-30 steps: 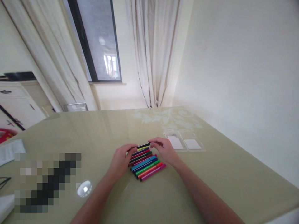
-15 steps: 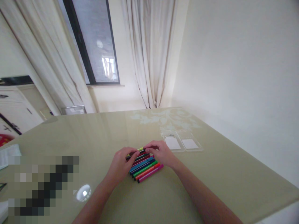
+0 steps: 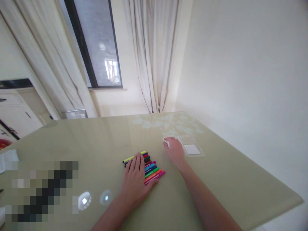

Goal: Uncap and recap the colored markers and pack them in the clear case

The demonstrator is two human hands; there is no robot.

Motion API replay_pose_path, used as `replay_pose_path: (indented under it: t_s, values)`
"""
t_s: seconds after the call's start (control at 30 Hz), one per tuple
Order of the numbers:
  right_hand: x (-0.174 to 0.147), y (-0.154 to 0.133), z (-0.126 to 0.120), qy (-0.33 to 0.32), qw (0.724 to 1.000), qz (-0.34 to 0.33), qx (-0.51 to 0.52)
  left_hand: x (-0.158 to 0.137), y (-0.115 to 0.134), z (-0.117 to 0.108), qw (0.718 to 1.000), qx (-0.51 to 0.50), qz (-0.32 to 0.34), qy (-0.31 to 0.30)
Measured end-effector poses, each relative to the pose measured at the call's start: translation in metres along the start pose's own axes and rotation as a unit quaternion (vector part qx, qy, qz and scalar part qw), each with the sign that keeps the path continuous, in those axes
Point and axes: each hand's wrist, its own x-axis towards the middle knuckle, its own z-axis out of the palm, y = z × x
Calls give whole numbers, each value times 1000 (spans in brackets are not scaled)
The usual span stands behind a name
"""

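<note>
Several capped felt-tip pens lie side by side on the table in a slanting row, from yellow at the far end to magenta at the near end. My left hand rests flat across their left part, fingers stretched out, thumb along the magenta pen. Farther right, my right hand is over the left half of an opened clear plastic case. Its fingers and thumb close around the edge of a white card, most of which the hand hides. Another white card lies in the case's right half.
The glass-topped table runs to a wall on the right and a curtained window at the back. A pale packet lies at the far left, beside a blurred-out patch. Light reflections show on the glass near my left forearm.
My left hand has let go of the far pens and flattened over the row. My right hand has left the pens and moved right and away, onto the case's white card.
</note>
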Motion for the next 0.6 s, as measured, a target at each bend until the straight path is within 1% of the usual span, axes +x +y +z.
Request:
replay_pose_path:
  t_s: [0.1, 0.17, 0.23, 0.3, 0.47, 0.53, 0.6]
  values:
    - [0, 12, -3, -4, 995, 49, -87, 3, -5, 2, 1000, 6, 5, 8]
    - [0, 20, -4, 10, 988, 86, -127, 4, -7, 2, 1000, 10, 17, 18]
    - [0, 28, -5, 18, 980, 124, -154, 3, -4, 3, 999, 17, 26, 33]
    - [1, 34, -5, 8, 975, 147, -165, 3, 4, 4, 998, 26, 21, 45]
    - [4, 38, -4, -25, 977, 132, -164, 13, 28, 10, 998, 42, -20, 53]
    - [4, 37, -4, -33, 978, 123, -162, 19, 29, 11, 997, 46, -30, 50]
    - [4, 35, -4, -38, 980, 112, -159, 24, 23, 10, 997, 48, -43, 39]
